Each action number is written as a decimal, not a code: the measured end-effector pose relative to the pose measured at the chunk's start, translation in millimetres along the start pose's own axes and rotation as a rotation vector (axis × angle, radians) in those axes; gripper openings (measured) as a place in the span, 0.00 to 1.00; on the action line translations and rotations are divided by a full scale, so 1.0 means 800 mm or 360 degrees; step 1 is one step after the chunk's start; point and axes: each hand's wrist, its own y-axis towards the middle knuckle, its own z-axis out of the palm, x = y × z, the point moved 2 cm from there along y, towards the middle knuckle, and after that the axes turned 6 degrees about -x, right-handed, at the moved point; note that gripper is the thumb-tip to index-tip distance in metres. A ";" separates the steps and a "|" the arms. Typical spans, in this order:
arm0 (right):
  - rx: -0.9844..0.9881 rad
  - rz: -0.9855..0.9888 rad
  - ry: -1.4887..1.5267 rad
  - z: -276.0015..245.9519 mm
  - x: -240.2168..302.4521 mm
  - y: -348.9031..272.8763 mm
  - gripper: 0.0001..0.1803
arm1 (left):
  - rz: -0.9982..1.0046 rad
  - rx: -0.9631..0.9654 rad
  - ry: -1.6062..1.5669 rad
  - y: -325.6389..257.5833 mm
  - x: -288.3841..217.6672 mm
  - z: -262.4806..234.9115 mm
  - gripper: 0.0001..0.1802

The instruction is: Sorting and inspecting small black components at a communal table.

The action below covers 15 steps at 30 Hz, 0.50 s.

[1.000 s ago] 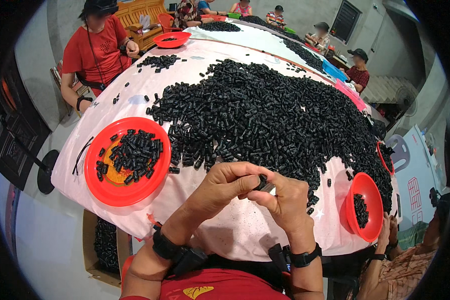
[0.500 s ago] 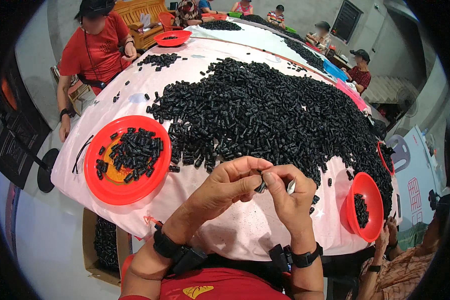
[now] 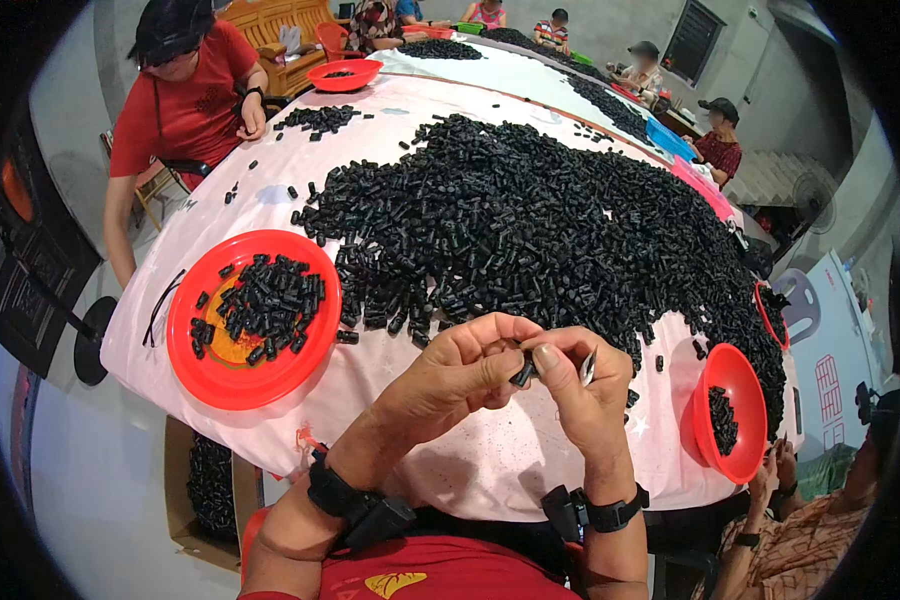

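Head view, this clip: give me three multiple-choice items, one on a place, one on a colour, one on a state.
1. Where is the nearest red dish with black pieces?
A. to the left of the hands
B. under the table
C. on a chair

2. What colour is the big heap of small pieces on the table?
A. white
B. black
C. green

3. What are the left hand and right hand doing?
A. resting flat on the table
B. pinching one small black piece between them
C. lifting a dish

Answers:
1 A, it lies on the cloth left of both hands.
2 B, the heap is black throughout.
3 B, the fingertips of both hands meet on the piece.
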 end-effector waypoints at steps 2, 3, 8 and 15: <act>0.0018 0.0005 -0.0012 -0.002 -0.002 0.001 0.06 | 0.0016 -0.0115 0.0032 0.000 -0.004 0.005 0.17; 0.0044 0.0008 -0.0019 -0.001 -0.003 0.002 0.07 | 0.0018 -0.0115 0.0035 0.000 -0.004 0.005 0.17; -0.0111 0.0087 -0.0070 0.002 -0.001 0.000 0.06 | 0.0244 -0.0101 0.0097 0.000 -0.003 0.007 0.18; -0.0194 0.0001 -0.0302 0.001 0.011 -0.001 0.04 | 0.0441 -0.0139 0.0384 0.000 -0.007 0.009 0.14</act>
